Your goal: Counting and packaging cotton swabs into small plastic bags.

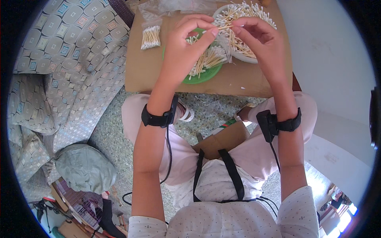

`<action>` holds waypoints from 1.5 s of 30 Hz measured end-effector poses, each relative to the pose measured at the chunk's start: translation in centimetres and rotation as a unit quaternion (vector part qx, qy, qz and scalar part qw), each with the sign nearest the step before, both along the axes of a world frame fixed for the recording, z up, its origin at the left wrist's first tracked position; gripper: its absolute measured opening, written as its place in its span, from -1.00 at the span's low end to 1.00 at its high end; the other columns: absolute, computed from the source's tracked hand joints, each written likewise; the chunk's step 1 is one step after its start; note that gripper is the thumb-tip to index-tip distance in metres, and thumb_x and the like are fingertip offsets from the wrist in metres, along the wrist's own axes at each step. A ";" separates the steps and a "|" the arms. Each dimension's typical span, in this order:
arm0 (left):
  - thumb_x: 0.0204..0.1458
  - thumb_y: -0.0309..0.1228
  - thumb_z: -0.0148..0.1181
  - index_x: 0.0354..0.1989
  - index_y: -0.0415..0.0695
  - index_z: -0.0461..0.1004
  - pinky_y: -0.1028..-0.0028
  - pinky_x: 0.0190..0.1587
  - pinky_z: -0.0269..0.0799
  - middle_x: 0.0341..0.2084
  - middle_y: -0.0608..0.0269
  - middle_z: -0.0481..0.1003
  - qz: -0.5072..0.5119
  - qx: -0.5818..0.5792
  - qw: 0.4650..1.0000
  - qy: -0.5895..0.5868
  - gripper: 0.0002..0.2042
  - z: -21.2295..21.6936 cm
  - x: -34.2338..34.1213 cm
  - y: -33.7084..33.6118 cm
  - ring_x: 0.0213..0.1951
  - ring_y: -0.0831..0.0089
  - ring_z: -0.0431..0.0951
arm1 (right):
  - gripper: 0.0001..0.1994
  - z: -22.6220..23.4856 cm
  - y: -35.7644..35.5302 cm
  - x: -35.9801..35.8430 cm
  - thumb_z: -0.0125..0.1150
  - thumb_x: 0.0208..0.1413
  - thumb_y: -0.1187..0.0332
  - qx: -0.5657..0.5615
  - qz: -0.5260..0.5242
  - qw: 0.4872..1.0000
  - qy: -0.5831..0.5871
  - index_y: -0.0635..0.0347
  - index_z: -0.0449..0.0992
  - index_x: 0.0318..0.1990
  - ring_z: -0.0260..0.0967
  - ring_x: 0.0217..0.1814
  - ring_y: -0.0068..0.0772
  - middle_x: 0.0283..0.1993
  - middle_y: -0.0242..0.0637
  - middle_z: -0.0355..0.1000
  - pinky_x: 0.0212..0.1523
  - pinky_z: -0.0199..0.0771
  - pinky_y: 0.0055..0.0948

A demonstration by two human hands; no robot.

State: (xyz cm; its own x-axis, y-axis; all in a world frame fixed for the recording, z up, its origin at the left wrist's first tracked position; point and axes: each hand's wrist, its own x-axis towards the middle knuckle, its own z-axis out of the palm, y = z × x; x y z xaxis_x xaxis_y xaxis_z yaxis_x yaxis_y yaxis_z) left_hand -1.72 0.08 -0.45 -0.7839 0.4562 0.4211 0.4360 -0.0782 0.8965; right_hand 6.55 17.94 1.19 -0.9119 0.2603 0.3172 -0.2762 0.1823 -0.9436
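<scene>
A cotton swab (225, 27) is stretched level between my two hands over the table. Its left end is pinched between the thumb and fingers of my left hand (183, 45). The fingertips of my right hand (266, 41) close on the other end. Below my left hand sits a green plate (203, 77) heaped with loose swabs (205, 59), and a piece of clear plastic bag (225, 44) lies at its right side. Behind my right hand a white bowl (248, 59) is piled high with more swabs (248, 14).
A small clear bag packed with swabs (151, 37) lies at the left of the cardboard-topped table (139, 79). More clear plastic bags (178, 7) are along the far edge. Patterned cloth (75, 43) hangs at left; a pale wall (329, 59) stands at right.
</scene>
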 end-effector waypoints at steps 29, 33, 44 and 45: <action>-0.24 -0.28 0.54 0.43 0.00 0.03 0.24 0.07 0.39 -0.03 0.10 0.47 -0.015 -0.243 0.962 0.125 0.01 -1.2 1.7 0.7 0.02 0.20 0.47 | -0.75 0.1 1.9 0.2 0.36 0.09 0.36 0.058 -0.102 0.991 -0.062 0.12 0.58 -0.07 0.37 -0.51 -0.70 -0.33 -0.36 0.60 -0.51 0.36 -0.66; -0.23 -0.25 0.50 0.43 -0.03 0.00 0.18 0.06 0.38 -0.07 0.05 0.48 -0.006 -0.256 0.948 0.187 0.01 -1.4 1.8 0.3 -0.03 0.06 0.48 | -0.73 0.2 0.8 0.1 0.40 0.03 0.31 0.114 -0.090 0.974 -0.174 0.15 0.48 -0.16 0.43 -0.56 -0.63 -0.37 -0.28 0.59 -0.51 0.38 -0.60; -0.12 -0.26 0.43 0.37 -0.05 0.13 0.21 -0.03 0.43 -0.08 -0.02 0.48 -0.007 -0.256 0.956 0.141 -0.17 -2.0 1.7 0.4 -0.07 0.04 0.51 | -0.77 -2.4 0.7 -0.5 0.36 0.05 0.31 0.073 -0.034 0.987 -0.141 0.15 0.54 -0.17 0.53 -0.49 -0.53 -0.39 -0.24 0.59 -0.46 0.45 -0.53; -0.12 -0.26 0.43 0.37 -0.05 0.13 0.21 -0.03 0.43 -0.08 -0.02 0.48 -0.007 -0.256 0.956 0.140 -0.17 -2.2 1.6 0.4 -0.07 0.04 0.51 | -0.79 -2.5 0.6 -0.5 0.34 0.07 0.29 0.085 -0.028 0.985 -0.147 0.17 0.57 -0.19 0.55 -0.46 -0.49 -0.39 -0.22 0.59 -0.44 0.47 -0.50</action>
